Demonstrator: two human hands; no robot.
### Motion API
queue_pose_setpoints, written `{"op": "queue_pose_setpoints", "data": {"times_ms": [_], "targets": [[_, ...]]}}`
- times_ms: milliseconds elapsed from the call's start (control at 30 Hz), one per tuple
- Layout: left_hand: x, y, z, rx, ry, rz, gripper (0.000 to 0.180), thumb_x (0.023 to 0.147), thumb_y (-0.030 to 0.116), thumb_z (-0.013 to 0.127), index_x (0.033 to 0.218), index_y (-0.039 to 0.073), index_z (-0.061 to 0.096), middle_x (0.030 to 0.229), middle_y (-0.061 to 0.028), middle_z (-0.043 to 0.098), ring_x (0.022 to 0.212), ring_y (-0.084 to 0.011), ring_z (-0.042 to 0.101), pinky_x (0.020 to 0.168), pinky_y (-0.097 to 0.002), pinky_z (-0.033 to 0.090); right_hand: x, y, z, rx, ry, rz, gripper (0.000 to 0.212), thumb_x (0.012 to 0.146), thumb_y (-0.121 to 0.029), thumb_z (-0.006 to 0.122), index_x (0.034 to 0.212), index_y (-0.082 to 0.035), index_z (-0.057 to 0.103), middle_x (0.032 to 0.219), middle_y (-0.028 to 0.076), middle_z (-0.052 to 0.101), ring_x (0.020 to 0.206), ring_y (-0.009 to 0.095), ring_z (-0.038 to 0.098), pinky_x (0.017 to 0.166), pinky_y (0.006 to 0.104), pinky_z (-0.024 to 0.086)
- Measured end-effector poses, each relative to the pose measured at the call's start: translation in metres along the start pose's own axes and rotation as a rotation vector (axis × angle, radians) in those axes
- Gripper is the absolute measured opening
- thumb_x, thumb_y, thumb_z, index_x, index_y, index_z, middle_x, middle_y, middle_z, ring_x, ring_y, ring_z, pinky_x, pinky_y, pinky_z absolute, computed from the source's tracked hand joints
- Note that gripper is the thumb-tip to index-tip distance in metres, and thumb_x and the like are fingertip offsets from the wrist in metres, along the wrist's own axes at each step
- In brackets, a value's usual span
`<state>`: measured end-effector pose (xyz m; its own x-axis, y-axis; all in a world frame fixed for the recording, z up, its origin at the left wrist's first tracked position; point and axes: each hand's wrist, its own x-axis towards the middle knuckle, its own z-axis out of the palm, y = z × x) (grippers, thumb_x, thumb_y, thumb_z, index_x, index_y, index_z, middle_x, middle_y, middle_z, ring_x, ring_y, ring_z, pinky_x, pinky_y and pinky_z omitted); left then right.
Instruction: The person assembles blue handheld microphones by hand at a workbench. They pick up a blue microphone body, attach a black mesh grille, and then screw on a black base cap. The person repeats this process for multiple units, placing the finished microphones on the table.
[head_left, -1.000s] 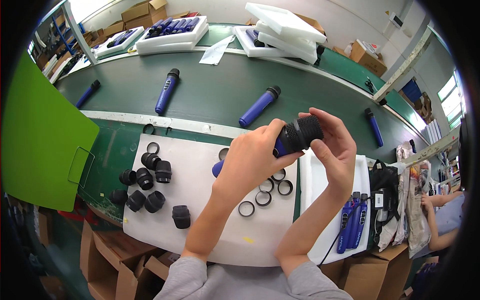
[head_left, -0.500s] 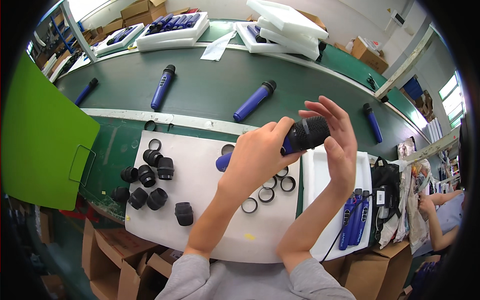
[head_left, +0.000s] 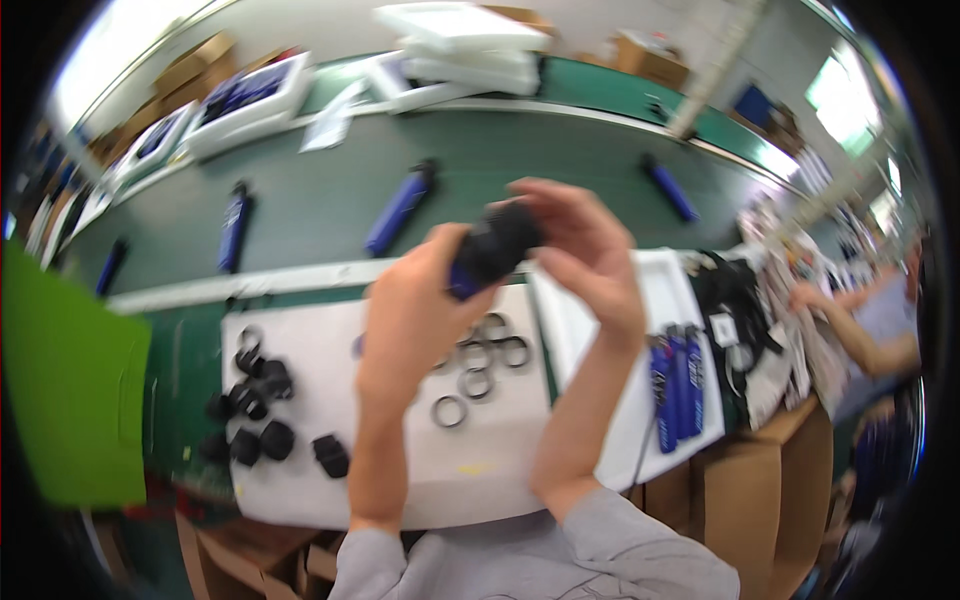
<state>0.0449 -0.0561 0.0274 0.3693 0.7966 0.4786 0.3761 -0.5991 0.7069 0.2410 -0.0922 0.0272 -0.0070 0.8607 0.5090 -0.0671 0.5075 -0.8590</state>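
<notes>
A blue handheld microphone with a black head [head_left: 497,243] is up over the white work mat [head_left: 400,500]. My left hand [head_left: 412,315] is wrapped round its blue body, most of which the hand hides. My right hand [head_left: 592,262] curls round the end of the black head, thumb on the near side and fingers on the far side; motion blurs the contact. Below my hands lie several black rings [head_left: 450,411] on the mat. Several black microphone heads [head_left: 277,440] stand or lie at the mat's left, one of them [head_left: 331,456] nearer my left forearm.
Blue microphones [head_left: 400,208] lie spaced along the green surface behind the mat. A white foam tray [head_left: 625,470] at right holds three blue microphone bodies [head_left: 678,385]. Foam trays [head_left: 460,30] are stacked at the back. A green panel [head_left: 75,390] stands left; another person's arm [head_left: 850,335] shows at far right.
My view has turned, so the bench appears shifted left and blurred. My right hand's fingers, spread beside the microphone head before, have closed in round its end. My left hand keeps its hold.
</notes>
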Motion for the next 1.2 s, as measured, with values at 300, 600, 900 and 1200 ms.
{"op": "queue_pose_setpoints", "data": {"times_ms": [300, 600, 900, 1200], "targets": [[0.001, 0.015, 0.003, -0.08, -0.066, -0.111, 0.036, 0.078, 0.015, 0.082, 0.106, 0.001, 0.064, 0.077, -0.0121, 0.067, 0.064, -0.0226, 0.066, 0.063, -0.0339, 0.052, 0.003, -0.006, 0.009, 0.07, 0.125, -0.013, 0.048, 0.086, -0.032, 0.082, 0.112, 0.001, 0.062, 0.103, 0.012, 0.07, 0.097, 0.02, 0.068, 0.091, 0.0353, 0.054], [0.002, 0.013, 0.008, -0.098, -0.128, -0.114, 0.037, 0.076, 0.017, 0.084, 0.102, 0.0, 0.064, 0.078, -0.0156, 0.069, 0.066, -0.0279, 0.068, 0.062, -0.0349, 0.052, -0.002, -0.004, 0.002, 0.073, 0.123, -0.007, 0.051, 0.083, -0.025, 0.084, 0.122, 0.002, 0.064, 0.109, 0.012, 0.07, 0.098, 0.019, 0.069, 0.091, 0.0338, 0.055], [0.0, 0.005, 0.013, -0.034, -0.071, -0.024, 0.037, 0.076, 0.016, 0.084, 0.102, 0.0, 0.064, 0.076, -0.0129, 0.068, 0.064, -0.0239, 0.066, 0.062, -0.034, 0.052, -0.001, 0.002, -0.004, -0.066, 0.133, 0.06, 0.046, 0.086, -0.025, 0.081, 0.118, 0.003, 0.064, 0.109, 0.012, 0.069, 0.099, 0.017, 0.066, 0.084, 0.0306, 0.054], [-0.002, 0.0, 0.011, -0.033, -0.181, -0.083, 0.036, 0.078, 0.019, 0.083, 0.097, -0.002, 0.061, 0.074, -0.0142, 0.067, 0.063, -0.0241, 0.067, 0.062, -0.0342, 0.052, -0.003, -0.01, -0.004, -0.131, -0.021, -0.005, 0.042, 0.087, -0.016, 0.079, 0.124, 0.0, 0.066, 0.114, 0.011, 0.069, 0.105, 0.019, 0.065, 0.09, 0.0333, 0.054]]}}
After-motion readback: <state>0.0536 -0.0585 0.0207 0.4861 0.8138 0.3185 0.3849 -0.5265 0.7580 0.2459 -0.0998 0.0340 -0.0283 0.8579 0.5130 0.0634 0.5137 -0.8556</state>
